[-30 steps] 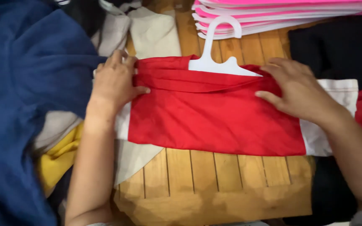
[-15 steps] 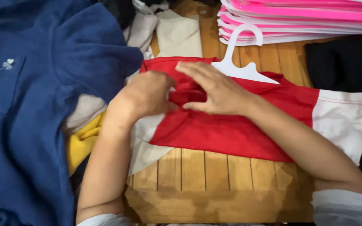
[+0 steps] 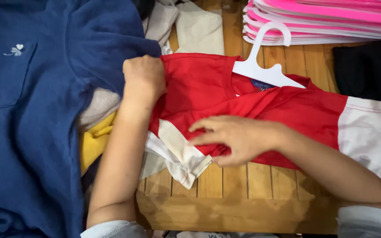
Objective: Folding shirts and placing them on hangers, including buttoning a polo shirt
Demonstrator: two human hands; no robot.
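Red shirt [image 3: 208, 94] with white sleeve ends lies across the middle of the slatted wooden worktop [image 3: 243, 185], folded partly over itself, one white cuff [image 3: 179, 156] bunched toward the near edge and the other white sleeve [image 3: 367, 130] reaching the right edge. A white plastic hanger [image 3: 261, 66] sits in its neck, hook pointing toward the far edge. The left hand [image 3: 144, 77] is closed in a fist, its grip clamped on the red cloth at the shirt's left shoulder. The right hand [image 3: 237, 139] lies flat on the lower fold of the shirt with fingers spread apart, pressing and not gripping anything. Just left of the shirt a big navy blue garment [image 3: 31, 132] covers that side, with yellow cloth [image 3: 93, 141] and grey cloth [image 3: 100, 105] showing under its edge. At the far right corner lies a stack of pink and white hangers [image 3: 327, 20], and beige cloth [image 3: 199, 31] lies at the far edge.
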